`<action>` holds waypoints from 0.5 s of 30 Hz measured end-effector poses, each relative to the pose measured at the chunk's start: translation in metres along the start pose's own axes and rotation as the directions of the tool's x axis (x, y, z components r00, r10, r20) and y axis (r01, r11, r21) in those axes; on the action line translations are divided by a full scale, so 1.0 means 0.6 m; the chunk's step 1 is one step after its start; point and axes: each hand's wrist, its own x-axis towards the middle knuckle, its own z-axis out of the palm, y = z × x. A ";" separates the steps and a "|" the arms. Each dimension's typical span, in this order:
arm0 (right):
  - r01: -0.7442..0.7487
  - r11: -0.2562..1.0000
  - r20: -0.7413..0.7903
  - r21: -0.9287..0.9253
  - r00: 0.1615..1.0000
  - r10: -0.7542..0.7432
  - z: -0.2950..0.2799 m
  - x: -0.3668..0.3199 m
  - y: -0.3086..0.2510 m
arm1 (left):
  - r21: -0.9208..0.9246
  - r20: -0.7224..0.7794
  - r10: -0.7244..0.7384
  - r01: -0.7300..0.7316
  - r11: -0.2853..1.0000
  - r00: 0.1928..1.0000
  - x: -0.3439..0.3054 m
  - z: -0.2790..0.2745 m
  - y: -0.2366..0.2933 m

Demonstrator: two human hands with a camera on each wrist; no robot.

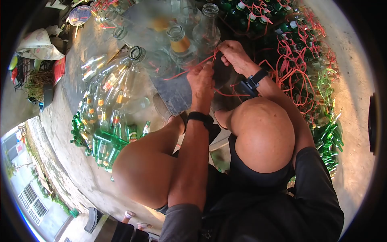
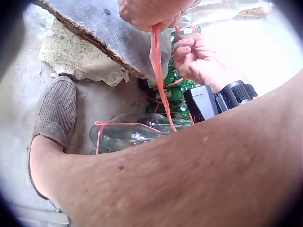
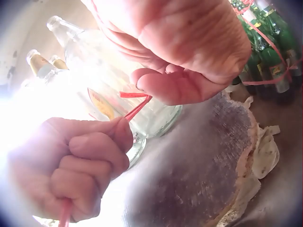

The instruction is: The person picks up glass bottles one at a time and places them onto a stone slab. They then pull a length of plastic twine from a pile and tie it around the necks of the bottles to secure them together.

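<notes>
My left hand (image 1: pixel 200 82) holds red plastic twine (image 3: pixel 137 109), its fingers curled tightly. A length of that twine (image 2: pixel 157 61) hangs from the fist in the left wrist view. Close beside it, my right hand (image 1: pixel 238 58) pinches the twine between thumb and fingers; a short folded end sticks out in the right wrist view. Directly beyond the hands, clear glass bottles (image 1: pixel 179 46) stand grouped on a grey board (image 1: pixel 175 94), some with yellow labels. The twine runs against the near bottles in the head view.
Many green and clear bottles (image 1: pixel 102 139) lie piled at the left. Green bottles (image 1: pixel 258 20) bound with red twine stand at the back right, with tangled twine (image 1: pixel 296 64) along the right side. My knees (image 1: pixel 262 135) flank my forearms. A hand fan (image 1: pixel 80 15) lies far left.
</notes>
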 end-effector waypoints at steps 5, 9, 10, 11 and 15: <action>-0.021 1.000 0.012 -0.001 1.000 0.021 0.001 0.002 0.000 | 0.019 0.021 0.051 -0.052 0.998 0.998 -0.002 -0.004 -0.003; -0.043 0.999 0.000 -0.017 0.999 0.043 0.007 -0.010 -0.017 | 0.025 0.007 0.085 -0.085 0.996 0.996 -0.012 0.003 0.000; -0.069 0.997 -0.012 -0.042 0.998 0.069 0.006 -0.015 -0.021 | 0.056 0.021 0.086 -0.087 0.995 0.996 -0.019 0.004 0.001; -0.095 0.993 -0.025 -0.068 0.995 0.094 0.003 -0.019 -0.023 | 0.086 0.034 0.087 -0.090 0.992 0.996 -0.023 0.007 0.003; -0.164 0.987 -0.010 0.000 0.986 0.164 -0.003 -0.053 -0.037 | 0.124 0.041 0.038 -0.043 0.991 0.998 -0.035 0.013 0.006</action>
